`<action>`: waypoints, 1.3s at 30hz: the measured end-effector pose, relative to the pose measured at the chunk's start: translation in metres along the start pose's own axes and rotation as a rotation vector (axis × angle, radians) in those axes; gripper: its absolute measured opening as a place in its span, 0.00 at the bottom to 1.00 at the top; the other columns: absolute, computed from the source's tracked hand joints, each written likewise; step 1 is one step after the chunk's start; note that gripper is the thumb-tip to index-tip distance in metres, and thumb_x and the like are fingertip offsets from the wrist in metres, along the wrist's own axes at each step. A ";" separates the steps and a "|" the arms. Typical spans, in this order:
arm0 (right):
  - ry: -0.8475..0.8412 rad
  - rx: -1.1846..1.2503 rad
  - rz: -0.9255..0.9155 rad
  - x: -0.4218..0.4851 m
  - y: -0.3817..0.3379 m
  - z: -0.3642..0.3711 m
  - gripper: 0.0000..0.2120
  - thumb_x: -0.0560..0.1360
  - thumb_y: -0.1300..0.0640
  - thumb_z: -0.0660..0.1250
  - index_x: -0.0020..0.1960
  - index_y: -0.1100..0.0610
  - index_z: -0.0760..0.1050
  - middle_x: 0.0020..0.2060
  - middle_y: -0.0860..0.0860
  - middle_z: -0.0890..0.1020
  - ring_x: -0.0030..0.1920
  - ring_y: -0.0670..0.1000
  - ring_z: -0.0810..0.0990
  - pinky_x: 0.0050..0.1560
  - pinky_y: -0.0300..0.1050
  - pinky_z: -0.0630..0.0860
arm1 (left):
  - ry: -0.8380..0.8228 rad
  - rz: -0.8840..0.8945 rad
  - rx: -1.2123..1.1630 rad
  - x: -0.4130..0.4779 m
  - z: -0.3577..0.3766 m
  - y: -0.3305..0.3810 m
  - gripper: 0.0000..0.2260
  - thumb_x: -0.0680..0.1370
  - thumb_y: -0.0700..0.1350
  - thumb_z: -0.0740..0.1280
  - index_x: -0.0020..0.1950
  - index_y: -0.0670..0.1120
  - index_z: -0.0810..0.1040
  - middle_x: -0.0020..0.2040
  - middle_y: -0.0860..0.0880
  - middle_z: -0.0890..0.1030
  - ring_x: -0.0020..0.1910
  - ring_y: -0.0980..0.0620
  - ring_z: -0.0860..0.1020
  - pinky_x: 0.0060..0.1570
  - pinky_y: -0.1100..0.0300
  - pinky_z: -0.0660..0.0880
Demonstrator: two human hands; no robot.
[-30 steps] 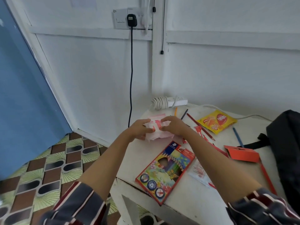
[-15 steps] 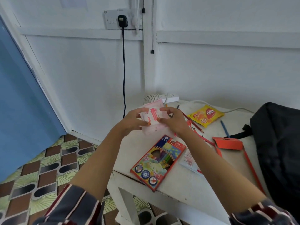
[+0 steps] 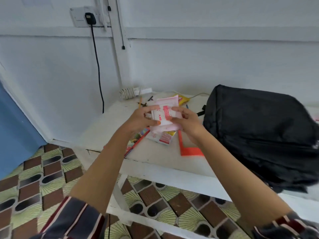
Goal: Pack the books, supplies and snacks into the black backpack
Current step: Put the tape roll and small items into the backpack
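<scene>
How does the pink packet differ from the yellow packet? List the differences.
The pink packet is held between the left hand and right hand; the yellow packet lies on the table. The pink packet is pale pink with a red label; the yellow packet is bright yellow. The pink packet shows plainly; the yellow packet is mostly hidden behind it. Both are outside the backpack.

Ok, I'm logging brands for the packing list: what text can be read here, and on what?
Pink-and-white packet: red capitals, perhaps "AI", rest blurred.
Yellow snack packet: logo mostly hidden, unreadable.
Coloured pencil box: print blurred.
Red-and-white carton: print blurred.
</scene>
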State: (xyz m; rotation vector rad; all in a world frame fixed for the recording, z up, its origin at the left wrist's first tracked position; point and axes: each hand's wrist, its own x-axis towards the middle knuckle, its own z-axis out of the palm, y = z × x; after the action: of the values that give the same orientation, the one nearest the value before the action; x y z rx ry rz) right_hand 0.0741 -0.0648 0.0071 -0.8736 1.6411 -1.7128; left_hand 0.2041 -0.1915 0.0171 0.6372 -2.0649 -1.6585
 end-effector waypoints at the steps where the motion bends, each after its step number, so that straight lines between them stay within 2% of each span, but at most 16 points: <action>1: 0.015 0.011 0.001 -0.012 -0.001 -0.009 0.14 0.72 0.64 0.70 0.56 0.56 0.75 0.46 0.51 0.77 0.35 0.43 0.77 0.29 0.33 0.71 | -0.014 0.012 0.012 -0.006 0.013 0.001 0.27 0.69 0.31 0.72 0.65 0.50 0.73 0.60 0.48 0.77 0.53 0.53 0.78 0.45 0.65 0.78; 4: 0.050 0.035 -0.026 -0.043 -0.003 -0.035 0.12 0.72 0.64 0.70 0.52 0.53 0.75 0.50 0.56 0.79 0.43 0.52 0.79 0.40 0.46 0.76 | -0.036 0.042 0.046 -0.021 0.049 0.007 0.25 0.68 0.33 0.73 0.56 0.59 0.75 0.59 0.48 0.77 0.53 0.51 0.78 0.41 0.62 0.78; 7: 0.085 0.054 -0.031 -0.069 -0.007 -0.062 0.12 0.73 0.66 0.69 0.54 0.56 0.74 0.55 0.60 0.79 0.51 0.58 0.80 0.48 0.55 0.78 | -0.095 0.102 0.071 -0.030 0.075 0.020 0.25 0.68 0.35 0.74 0.55 0.59 0.75 0.59 0.49 0.77 0.52 0.53 0.78 0.43 0.64 0.78; 11: 0.127 0.088 -0.002 -0.095 -0.014 -0.103 0.15 0.73 0.65 0.69 0.58 0.59 0.73 0.55 0.58 0.80 0.52 0.57 0.81 0.50 0.55 0.79 | -0.164 0.158 0.050 -0.033 0.113 0.031 0.23 0.68 0.36 0.74 0.56 0.57 0.75 0.61 0.49 0.76 0.56 0.53 0.76 0.50 0.63 0.77; 14: 0.174 0.089 0.016 -0.112 -0.016 -0.130 0.16 0.73 0.64 0.69 0.60 0.60 0.73 0.55 0.57 0.80 0.54 0.57 0.81 0.49 0.53 0.80 | -0.232 0.152 0.005 -0.035 0.141 0.032 0.20 0.70 0.36 0.73 0.56 0.55 0.76 0.58 0.51 0.77 0.54 0.57 0.77 0.46 0.65 0.78; 17: 0.190 0.144 0.043 -0.127 -0.016 -0.151 0.13 0.73 0.64 0.69 0.56 0.57 0.75 0.53 0.54 0.81 0.52 0.54 0.82 0.43 0.46 0.81 | -0.284 0.167 -0.051 -0.034 0.162 0.034 0.16 0.72 0.36 0.71 0.54 0.53 0.78 0.53 0.53 0.79 0.50 0.60 0.80 0.41 0.68 0.77; 20: 0.206 0.204 0.060 -0.140 -0.015 -0.169 0.12 0.72 0.65 0.69 0.55 0.56 0.76 0.53 0.52 0.81 0.49 0.51 0.83 0.40 0.43 0.80 | -0.228 0.107 -0.139 -0.031 0.177 0.033 0.11 0.76 0.34 0.65 0.50 0.51 0.77 0.49 0.50 0.78 0.44 0.55 0.81 0.40 0.62 0.79; 22: 0.218 0.219 0.057 -0.147 -0.014 -0.180 0.12 0.72 0.66 0.69 0.54 0.56 0.76 0.51 0.52 0.82 0.47 0.50 0.83 0.40 0.43 0.80 | -0.164 0.093 -0.052 -0.030 0.186 0.029 0.12 0.76 0.33 0.60 0.46 0.50 0.75 0.45 0.49 0.76 0.41 0.53 0.79 0.39 0.59 0.78; 24: 0.226 0.237 0.065 -0.153 -0.013 -0.189 0.13 0.71 0.66 0.69 0.54 0.56 0.77 0.50 0.51 0.83 0.47 0.50 0.84 0.40 0.43 0.80 | -0.171 0.166 0.178 -0.030 0.191 0.023 0.13 0.74 0.32 0.61 0.41 0.51 0.74 0.43 0.52 0.75 0.42 0.54 0.75 0.41 0.62 0.75; 26: 0.227 0.259 0.082 -0.158 -0.012 -0.197 0.12 0.71 0.67 0.69 0.53 0.56 0.77 0.48 0.50 0.84 0.47 0.50 0.84 0.39 0.44 0.80 | -0.286 0.276 0.440 -0.030 0.195 0.018 0.13 0.71 0.33 0.66 0.41 0.53 0.75 0.47 0.54 0.74 0.47 0.56 0.73 0.46 0.66 0.69; 29: 0.230 0.287 0.110 -0.166 -0.013 -0.207 0.12 0.71 0.67 0.69 0.51 0.54 0.79 0.47 0.49 0.85 0.46 0.51 0.84 0.38 0.43 0.80 | -0.363 0.379 0.679 -0.026 0.202 0.011 0.13 0.68 0.36 0.72 0.45 0.52 0.74 0.55 0.51 0.71 0.56 0.52 0.69 0.56 0.62 0.66; 32: 0.216 0.333 0.141 -0.173 -0.015 -0.217 0.13 0.72 0.67 0.67 0.50 0.53 0.80 0.47 0.49 0.85 0.45 0.50 0.84 0.36 0.42 0.79 | -0.296 0.383 0.708 -0.021 0.207 0.010 0.15 0.70 0.37 0.72 0.52 0.46 0.71 0.54 0.51 0.73 0.56 0.52 0.72 0.54 0.59 0.70; 34: 0.182 0.332 0.157 -0.179 -0.015 -0.223 0.14 0.71 0.67 0.67 0.52 0.52 0.79 0.48 0.49 0.84 0.46 0.50 0.84 0.37 0.43 0.80 | -0.279 0.331 0.631 -0.018 0.207 0.011 0.17 0.70 0.37 0.72 0.55 0.44 0.71 0.54 0.51 0.76 0.54 0.55 0.73 0.52 0.62 0.69; 37: 0.101 0.323 0.177 -0.188 -0.015 -0.231 0.17 0.65 0.63 0.69 0.52 0.52 0.79 0.51 0.50 0.83 0.48 0.52 0.83 0.38 0.43 0.80 | -0.291 0.263 0.555 -0.013 0.203 0.015 0.13 0.69 0.36 0.73 0.51 0.45 0.76 0.50 0.52 0.79 0.50 0.58 0.75 0.50 0.65 0.69; 39: 0.043 0.321 0.184 -0.191 -0.014 -0.236 0.17 0.66 0.62 0.67 0.53 0.52 0.77 0.53 0.52 0.82 0.51 0.53 0.81 0.40 0.44 0.81 | -0.309 0.244 0.530 -0.010 0.200 0.020 0.12 0.69 0.35 0.73 0.49 0.45 0.79 0.47 0.52 0.80 0.48 0.57 0.76 0.50 0.65 0.70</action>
State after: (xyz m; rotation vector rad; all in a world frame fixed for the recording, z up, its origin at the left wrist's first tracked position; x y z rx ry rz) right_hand 0.0007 0.2303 0.0076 -0.5202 1.3729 -1.8079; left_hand 0.0937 -0.0241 -0.0043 0.2704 -2.7130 -1.1282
